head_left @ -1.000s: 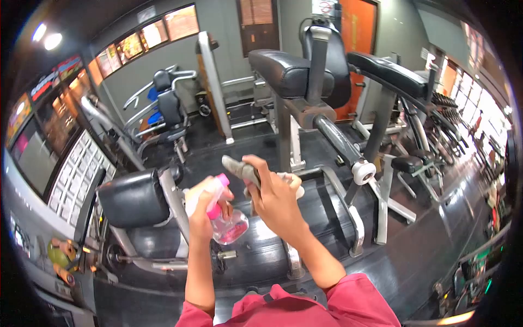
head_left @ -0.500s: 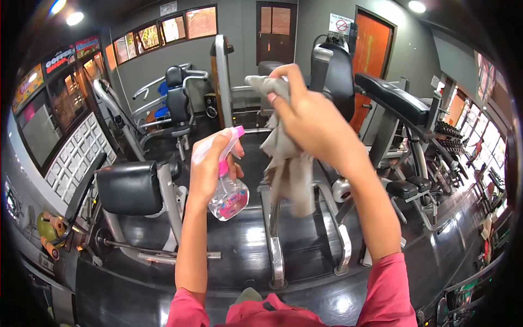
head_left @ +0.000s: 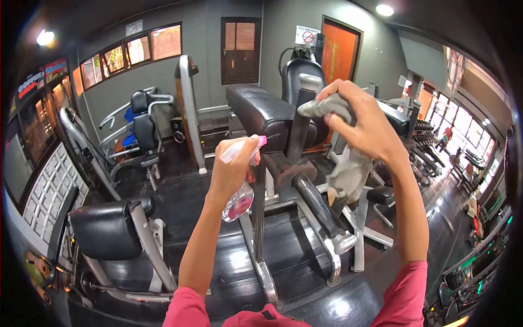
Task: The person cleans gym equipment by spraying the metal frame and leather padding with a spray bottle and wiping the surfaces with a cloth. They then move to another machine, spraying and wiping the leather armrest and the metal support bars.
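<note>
LIGHT: uneven, dim left, bright right | SOURCES: round ceiling lamps [head_left: 384, 10], daylight through right-hand windows [head_left: 462, 121], panes blown white | GLARE: pale streaks on the dark floor [head_left: 185, 220], sheen on the black pad [head_left: 261, 107] | LENS: fisheye, bowed lines, blackened corners | FOCUS: hands [head_left: 376, 133] fairly crisp, outer edges soft, far right hazy

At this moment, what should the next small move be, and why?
Probably a squeeze of the clear plastic spray bottle toward the long black padded cushion: the left hand grips the bottle with its pink nozzle facing the cushion's near end, while the right hand holds the crumpled grey cloth off to the right.
</note>
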`<state>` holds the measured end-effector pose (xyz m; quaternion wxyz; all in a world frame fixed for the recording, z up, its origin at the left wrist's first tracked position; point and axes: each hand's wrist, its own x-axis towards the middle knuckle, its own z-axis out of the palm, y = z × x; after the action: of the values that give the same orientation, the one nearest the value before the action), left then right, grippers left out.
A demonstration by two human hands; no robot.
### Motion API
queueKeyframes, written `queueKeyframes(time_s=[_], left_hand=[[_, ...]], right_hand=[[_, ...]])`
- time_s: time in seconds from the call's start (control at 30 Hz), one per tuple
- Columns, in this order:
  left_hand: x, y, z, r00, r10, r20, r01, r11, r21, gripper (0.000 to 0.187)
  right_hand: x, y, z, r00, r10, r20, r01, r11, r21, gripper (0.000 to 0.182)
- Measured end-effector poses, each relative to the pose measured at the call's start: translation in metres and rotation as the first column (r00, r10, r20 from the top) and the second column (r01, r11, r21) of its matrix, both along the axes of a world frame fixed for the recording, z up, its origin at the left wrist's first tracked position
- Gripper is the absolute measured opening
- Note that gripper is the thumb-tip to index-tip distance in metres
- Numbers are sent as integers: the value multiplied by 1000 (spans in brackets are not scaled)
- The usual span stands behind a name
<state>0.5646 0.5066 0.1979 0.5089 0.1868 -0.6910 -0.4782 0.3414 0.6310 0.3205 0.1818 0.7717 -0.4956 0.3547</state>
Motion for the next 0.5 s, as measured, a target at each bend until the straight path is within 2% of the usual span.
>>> queueKeyframes(time_s=[0.07, 0.1, 0.17, 0.23, 0.3, 0.4, 0.5], left_hand=[[-2, -4, -1, 1000, 2, 15, -3, 1000, 21, 41], [-3, -6, -4, 1000, -8, 14, 8, 1000, 20, 41], [-3, -9, -9, 992, -13, -123, 17, 999, 27, 44], [-1, -11, -11, 989, -7, -147, 10, 1000, 21, 42], [2, -12, -13, 982, -33, -186, 38, 999, 23, 42], [4, -11, -15, 986, -25, -166, 35, 998, 55, 44], [4, -8, -19, 986, -5, -165, 17, 997, 71, 44]], right_hand=[[3, -5, -6, 995, 25, -94, -25, 1000, 3, 30], [8, -6, -12, 995, -11, -103, 16, 999, 51, 29], [12, -17, -29, 982, -51, -182, 55, 998, 19, 25], [13, -33, -45, 943, -101, -318, 39, 980, -195, 23], [20, -40, -50, 894, -176, -411, 66, 961, -267, 20], [23, -50, -60, 845, -181, -503, 26, 954, -299, 19], [20, -57, -78, 778, -15, -628, -152, 966, -211, 18]])
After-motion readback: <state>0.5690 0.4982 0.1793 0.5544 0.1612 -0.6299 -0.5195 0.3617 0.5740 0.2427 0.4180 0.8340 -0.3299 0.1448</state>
